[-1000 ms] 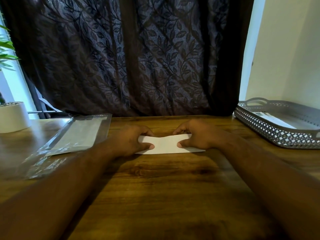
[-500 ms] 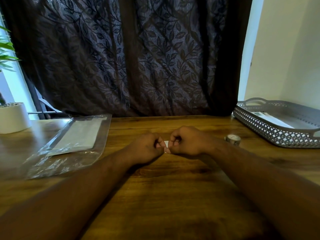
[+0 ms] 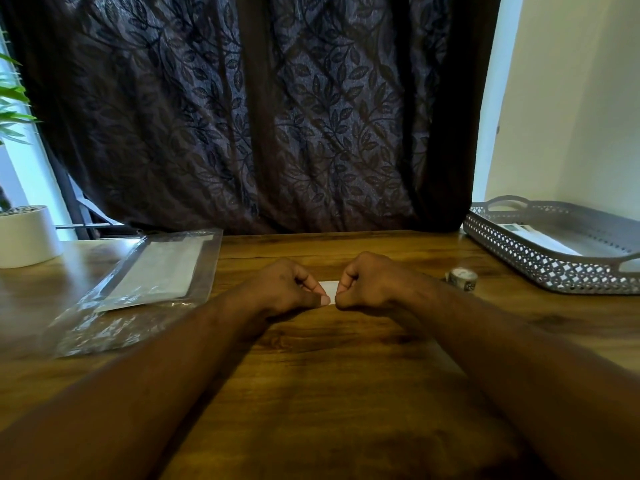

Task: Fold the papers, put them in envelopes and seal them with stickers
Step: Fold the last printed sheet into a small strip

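A small white folded paper (image 3: 330, 288) lies on the wooden table (image 3: 329, 393) at the centre, mostly hidden by both hands. My left hand (image 3: 287, 289) has curled fingers and presses its thumb on the paper's left part. My right hand (image 3: 372, 282) is curled over the paper's right part, its fingertips against the sheet. A clear plastic bag of white envelopes (image 3: 152, 271) lies at the left. A small sticker roll (image 3: 462, 278) stands to the right of my right hand.
A grey perforated tray (image 3: 540, 265) with white envelopes inside sits at the right edge. A white plant pot (image 3: 26, 235) stands at the far left. A dark patterned curtain (image 3: 259, 116) hangs behind the table's far edge.
The hands have come together from the paper's ends to its middle, covering most of it. The sticker roll, hidden before, shows to the right. Since half a second ago little has moved.
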